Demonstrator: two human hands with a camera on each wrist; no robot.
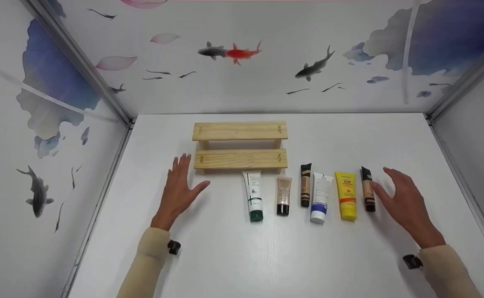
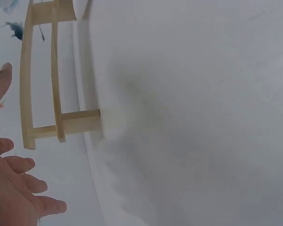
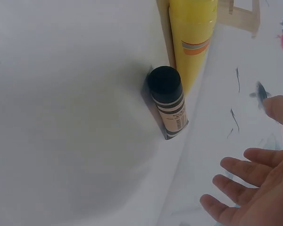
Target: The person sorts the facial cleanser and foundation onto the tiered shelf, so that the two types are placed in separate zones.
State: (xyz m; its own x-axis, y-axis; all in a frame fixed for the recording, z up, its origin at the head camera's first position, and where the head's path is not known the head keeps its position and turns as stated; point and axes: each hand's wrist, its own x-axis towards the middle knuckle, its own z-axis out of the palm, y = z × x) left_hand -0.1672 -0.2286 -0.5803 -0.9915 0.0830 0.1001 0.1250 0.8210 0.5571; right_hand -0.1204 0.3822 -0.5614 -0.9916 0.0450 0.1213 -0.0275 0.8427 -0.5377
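Note:
My left hand [image 1: 178, 192] is spread just left of a two-tier wooden rack [image 1: 240, 159], holding nothing; the left wrist view shows its fingers [image 2: 21, 165] apart from the rack. On the right, my right hand [image 1: 405, 203] hovers with loosely bent fingers beside a black-and-beige tube [image 1: 368, 190], and nothing is in its grasp. In the right wrist view that tube [image 3: 172, 106] lies with its black cap toward the camera, next to a yellow tube [image 3: 193, 42]. Leftward in the row lie a white-and-blue tube [image 1: 320, 196], another black-and-beige tube [image 1: 305, 186], a pinkish tube [image 1: 283, 194] and a white-and-green tube [image 1: 254, 196].
The white table [image 1: 233, 256] is enclosed by panels at the back and both sides. Fish and blue shapes are printed on the back panel [image 1: 267, 91]. The rack stands near the table's back edge, behind the white-and-green tube.

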